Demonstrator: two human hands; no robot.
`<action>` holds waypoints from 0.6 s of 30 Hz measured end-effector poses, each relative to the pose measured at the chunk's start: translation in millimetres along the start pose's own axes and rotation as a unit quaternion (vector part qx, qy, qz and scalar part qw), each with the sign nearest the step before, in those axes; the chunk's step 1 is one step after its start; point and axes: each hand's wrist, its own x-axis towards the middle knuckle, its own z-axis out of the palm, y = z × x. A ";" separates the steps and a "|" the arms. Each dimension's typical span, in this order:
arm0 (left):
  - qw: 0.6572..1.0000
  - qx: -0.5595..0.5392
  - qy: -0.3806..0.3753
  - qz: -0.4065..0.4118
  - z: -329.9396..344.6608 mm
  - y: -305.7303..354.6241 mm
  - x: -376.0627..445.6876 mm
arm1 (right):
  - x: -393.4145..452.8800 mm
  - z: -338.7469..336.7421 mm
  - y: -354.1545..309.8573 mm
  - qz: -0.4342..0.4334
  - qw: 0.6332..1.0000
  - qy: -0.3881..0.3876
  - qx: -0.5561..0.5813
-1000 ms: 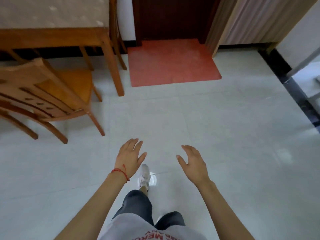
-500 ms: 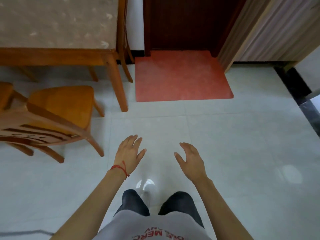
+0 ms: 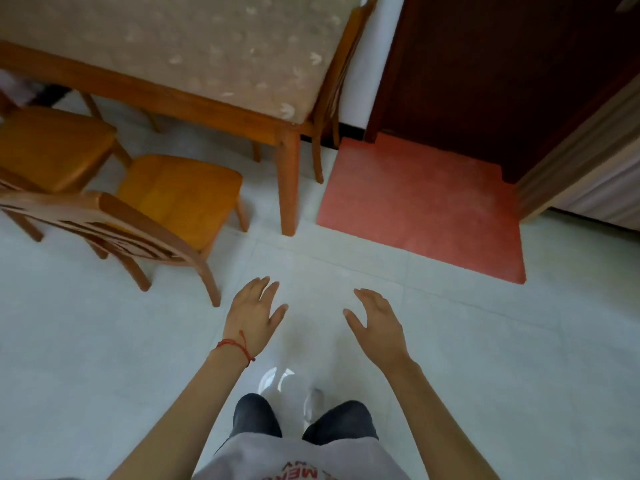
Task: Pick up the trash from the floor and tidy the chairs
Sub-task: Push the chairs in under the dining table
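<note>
A wooden chair (image 3: 173, 199) with an orange seat stands pulled out from the table, its backrest toward me at the left. A second chair (image 3: 48, 147) sits further left, its seat partly under the table. A third chair (image 3: 332, 98) stands at the table's far end by the wall. My left hand (image 3: 254, 311), with a red string on the wrist, hovers open just right of the nearest chair's back leg. My right hand (image 3: 377, 322) hovers open beside it. Both hold nothing. No trash shows on the pale tiled floor.
The wooden table (image 3: 221, 105) with a beige patterned top fills the upper left; its corner leg (image 3: 289, 181) stands ahead of my hands. A red mat (image 3: 426, 209) lies before a dark door (image 3: 502, 71). A curtain (image 3: 602, 188) hangs at right.
I have walked forward and turned left; the table and chairs have come closer and slid toward the centre. Both hands stay open and empty in front of me.
</note>
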 end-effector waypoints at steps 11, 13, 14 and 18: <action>0.978 -0.015 0.093 -0.188 -20.0 -53.6 -57.9 | 44.9 35.8 -77.7 -0.166 0.979 -0.119 -0.026; 0.968 -0.028 0.101 -0.228 -22.5 -62.5 -73.8 | 46.5 44.7 -93.9 -0.194 0.971 -0.138 -0.029; 0.964 -0.033 0.105 -0.244 -23.8 -66.7 -82.0 | 46.1 49.1 -101.8 -0.207 0.967 -0.147 -0.029; 0.946 -0.039 0.124 -0.295 -30.1 -82.2 -112.9 | 40.6 66.8 -132.6 -0.249 0.950 -0.185 -0.035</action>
